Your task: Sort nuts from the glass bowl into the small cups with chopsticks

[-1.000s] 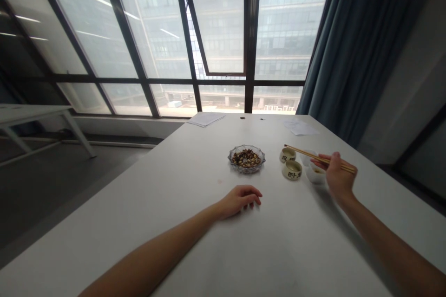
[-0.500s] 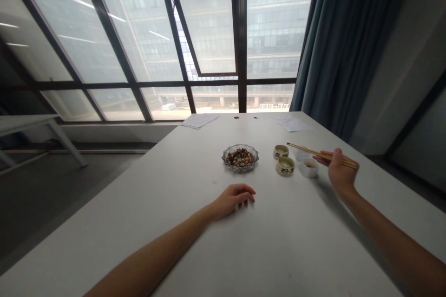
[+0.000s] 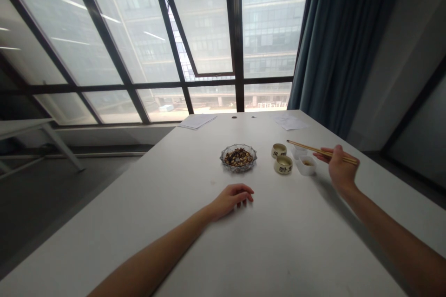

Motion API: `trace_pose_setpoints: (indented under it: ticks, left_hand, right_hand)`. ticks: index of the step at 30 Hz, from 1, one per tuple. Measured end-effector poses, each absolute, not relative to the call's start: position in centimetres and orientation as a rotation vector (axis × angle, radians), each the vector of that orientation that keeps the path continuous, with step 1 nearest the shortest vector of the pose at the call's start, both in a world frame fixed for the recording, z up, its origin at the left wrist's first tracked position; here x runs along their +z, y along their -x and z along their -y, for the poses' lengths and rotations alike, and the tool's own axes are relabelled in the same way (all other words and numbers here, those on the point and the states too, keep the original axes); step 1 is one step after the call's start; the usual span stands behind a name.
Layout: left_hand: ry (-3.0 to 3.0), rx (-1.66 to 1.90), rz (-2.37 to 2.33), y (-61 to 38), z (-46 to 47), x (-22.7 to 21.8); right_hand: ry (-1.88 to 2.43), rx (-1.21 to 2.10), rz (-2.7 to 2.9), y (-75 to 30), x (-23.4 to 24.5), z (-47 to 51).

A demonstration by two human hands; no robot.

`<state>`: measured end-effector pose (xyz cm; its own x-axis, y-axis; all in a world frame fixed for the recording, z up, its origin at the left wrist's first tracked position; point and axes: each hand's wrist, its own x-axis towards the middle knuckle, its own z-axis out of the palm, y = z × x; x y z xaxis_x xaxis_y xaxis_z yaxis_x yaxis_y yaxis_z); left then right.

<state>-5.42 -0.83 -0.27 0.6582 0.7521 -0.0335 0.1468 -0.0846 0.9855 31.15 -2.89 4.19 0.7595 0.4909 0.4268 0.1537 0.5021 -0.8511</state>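
My right hand [image 3: 339,171] grips a pair of wooden chopsticks [image 3: 313,150], whose tips point left above two small white square dishes [image 3: 306,165]. Left of those stand two small cream cups [image 3: 283,164] with dark characters on them. A glass dish [image 3: 239,158] of mixed nuts or beans sits further left. My left hand [image 3: 232,198] rests palm down on the white table [image 3: 195,222], fingers loosely curled, holding nothing, a short way in front of the glass dish.
Sheets of paper [image 3: 197,120] lie at the table's far edge, more paper [image 3: 291,123] at the far right. Large windows [image 3: 146,41] fill the back wall, with a dark curtain [image 3: 334,46] on the right. Another table [image 3: 24,127] stands at the left.
My right hand with the chopsticks has drawn back to the right, off the white dishes. The view has shifted slightly; my left hand stays put.
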Motion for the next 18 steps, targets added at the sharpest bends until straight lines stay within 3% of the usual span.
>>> trace_pose_setpoints:
  ticks: [8, 18]
  left_hand:
    - [-1.609, 0.577, -0.759, 5.4, 0.8, -0.3]
    - [-1.636, 0.559, -0.748, 5.4, 0.9, -0.1]
  right_hand:
    - [0.987, 0.284, 0.667, -32.2, 5.6, 5.0]
    - [1.058, 0.619, 0.399, -33.7, 5.8, 4.9]
